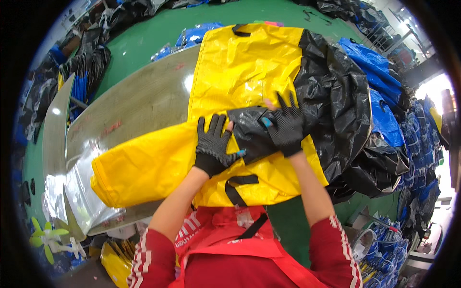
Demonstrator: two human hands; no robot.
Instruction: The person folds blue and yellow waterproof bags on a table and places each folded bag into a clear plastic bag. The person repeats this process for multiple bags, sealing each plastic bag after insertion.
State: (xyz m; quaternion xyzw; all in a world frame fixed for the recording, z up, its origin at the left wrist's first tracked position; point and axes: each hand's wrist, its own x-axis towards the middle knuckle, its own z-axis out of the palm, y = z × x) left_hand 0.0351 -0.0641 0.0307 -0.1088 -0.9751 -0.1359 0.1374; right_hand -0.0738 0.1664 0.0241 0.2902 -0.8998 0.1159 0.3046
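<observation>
A large yellow tarp bag [249, 67] with glossy black panels [333, 101] lies across the table in front of me. A long yellow flap [144, 163] is folded over and runs off to the left. My left hand [211, 149], in a dark knit glove, lies flat on the yellow material, fingers spread. My right hand [288, 127], gloved alike, presses with spread fingers on a black patch [249, 137] in the middle. Blue wrapping shows on both thumbs. A black strap loop [235, 189] lies at the near edge, another black handle [241, 31] at the far edge.
The worn, shiny table [139, 96] shows to the left, with clear plastic [89, 187] at its near end. Blue sheeting [377, 77] and crumpled black material [377, 165] lie on the right. Blue bundles [384, 254] are stacked at lower right. Green floor [269, 12] lies beyond.
</observation>
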